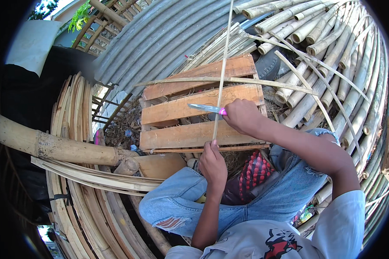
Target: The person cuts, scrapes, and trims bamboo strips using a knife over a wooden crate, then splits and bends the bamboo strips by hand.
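My left hand (212, 160) is closed around the lower end of a long, thin bamboo strip (224, 64), which rises away from me past the top of the view. In my right hand (243, 115) is a knife (203, 107) with a pink collar by the blade; my fingers hide its handle. The blade points left and lies across the strip, a little above my left hand. Behind both hands is a wooden pallet (177, 139) of orange-brown slats. Another bamboo strip (246, 80) lies crosswise over the pallet.
Cut bamboo poles (320, 64) are piled at the right, with loose strips on them. Split bamboo slats (95, 216) and a thick bamboo pole (56, 144) are at the left. Corrugated metal sheeting (155, 39) stands behind. A red-and-black patterned cloth (256, 172) is between my legs.
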